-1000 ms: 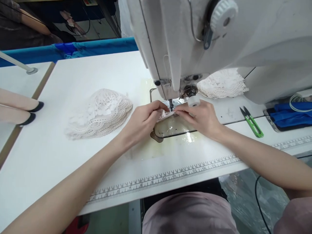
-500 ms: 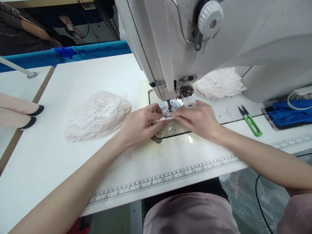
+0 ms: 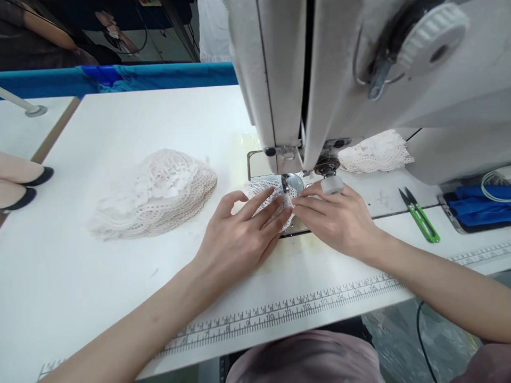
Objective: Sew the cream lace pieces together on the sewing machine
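Observation:
A piece of white lace [image 3: 259,187] lies under the presser foot [image 3: 285,183] of a sewing machine [image 3: 279,80]. My left hand [image 3: 241,234] rests on the lace from the near left, its fingers spread and stretched out over it. Just right of the needle, my right hand [image 3: 337,218] has its fingers together on the lace's edge, beside the machine's white knob [image 3: 332,184]. The right fingertips are partly hidden by the machine and the lace, but they seem to pinch the edge.
A stack of white lace [image 3: 167,197] lies left, and more lace [image 3: 375,153] sits behind the needle area. Green thread snips [image 3: 421,218] and a phone [image 3: 449,213] under blue cloth [image 3: 479,205] are at right. A printed ruler [image 3: 271,316] runs along the front edge. Another person's arm [image 3: 50,29] shows beyond.
My left hand has gone from pinching the folded lace to lying spread on it. The lace now lies flatter under the foot. The view has shifted slightly.

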A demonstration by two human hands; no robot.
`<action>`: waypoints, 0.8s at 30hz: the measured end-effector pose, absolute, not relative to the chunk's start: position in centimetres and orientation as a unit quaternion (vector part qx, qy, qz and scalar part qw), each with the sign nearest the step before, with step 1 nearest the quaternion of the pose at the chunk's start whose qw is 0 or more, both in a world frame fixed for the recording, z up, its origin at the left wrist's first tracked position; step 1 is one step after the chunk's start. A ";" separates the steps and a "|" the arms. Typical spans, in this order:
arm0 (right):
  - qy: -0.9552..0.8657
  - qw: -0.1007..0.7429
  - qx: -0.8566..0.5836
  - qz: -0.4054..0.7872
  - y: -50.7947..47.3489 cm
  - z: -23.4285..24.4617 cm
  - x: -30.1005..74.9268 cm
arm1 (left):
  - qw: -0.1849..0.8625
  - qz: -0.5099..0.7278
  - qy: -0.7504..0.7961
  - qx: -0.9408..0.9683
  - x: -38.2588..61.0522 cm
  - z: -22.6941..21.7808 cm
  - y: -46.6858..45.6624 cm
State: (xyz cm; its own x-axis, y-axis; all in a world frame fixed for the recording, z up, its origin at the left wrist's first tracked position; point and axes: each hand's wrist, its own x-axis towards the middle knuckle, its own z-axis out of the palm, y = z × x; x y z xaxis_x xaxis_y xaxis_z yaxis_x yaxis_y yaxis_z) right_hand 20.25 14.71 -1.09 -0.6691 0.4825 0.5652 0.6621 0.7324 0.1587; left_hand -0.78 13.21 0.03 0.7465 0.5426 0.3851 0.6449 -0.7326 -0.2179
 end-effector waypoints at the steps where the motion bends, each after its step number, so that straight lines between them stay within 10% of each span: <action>1: -0.897 0.249 -0.320 -0.177 14.7 -1.1 20.3 | 0.170 -0.151 -0.325 -0.918 -0.8 0.0 13.2; 24: -0.901 0.233 -0.319 -0.181 14.9 -0.9 20.2 | 0.171 -0.160 -0.350 -0.907 -0.4 0.1 12.4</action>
State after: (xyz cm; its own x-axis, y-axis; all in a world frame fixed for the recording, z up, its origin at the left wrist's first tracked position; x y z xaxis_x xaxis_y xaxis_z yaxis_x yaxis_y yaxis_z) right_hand 20.24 14.85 -0.90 -0.6876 0.4905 0.5354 0.6593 0.7306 0.1774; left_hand -0.45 12.40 0.14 0.7042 0.5793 0.4105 0.6890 -0.6972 -0.1980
